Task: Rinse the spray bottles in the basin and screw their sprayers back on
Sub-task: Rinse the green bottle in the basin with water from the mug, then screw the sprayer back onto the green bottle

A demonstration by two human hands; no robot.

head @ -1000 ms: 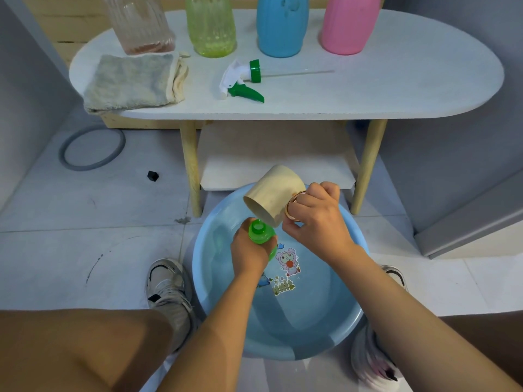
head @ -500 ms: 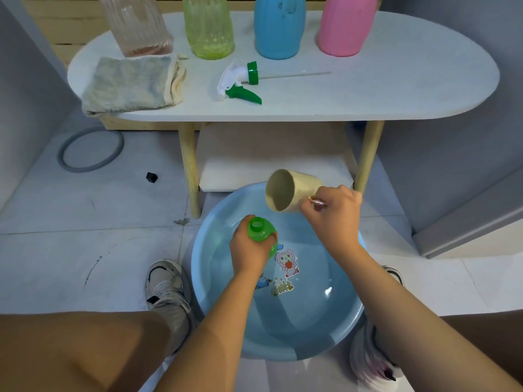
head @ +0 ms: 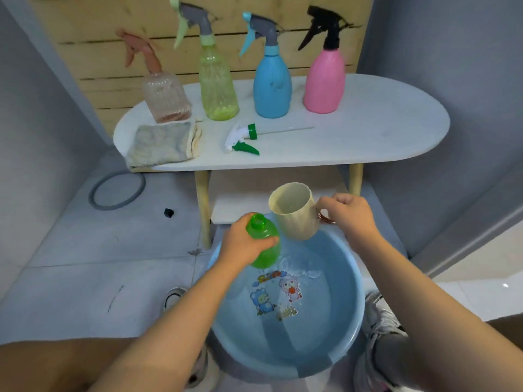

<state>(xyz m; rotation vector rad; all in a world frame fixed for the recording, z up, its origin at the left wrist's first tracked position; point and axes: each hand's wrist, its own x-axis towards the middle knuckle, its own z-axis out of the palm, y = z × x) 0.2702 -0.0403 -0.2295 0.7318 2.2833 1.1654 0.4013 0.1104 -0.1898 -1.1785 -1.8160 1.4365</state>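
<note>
Meanwhile, over the basin: left hand gripping uncapped green bottle, neck up for filling; right hand clasping cream cup just behind, likely for pouring.

The basin is showing pale blue with cartoon stickers in blue, pink and yellow. The held bottle is glowing bright green; the mug is looking cream. On the white counter, bottles are standing in clear pink, yellow-green, blue and pink. The loose sprayer is showing white and green, the cloth grey-beige.
</note>
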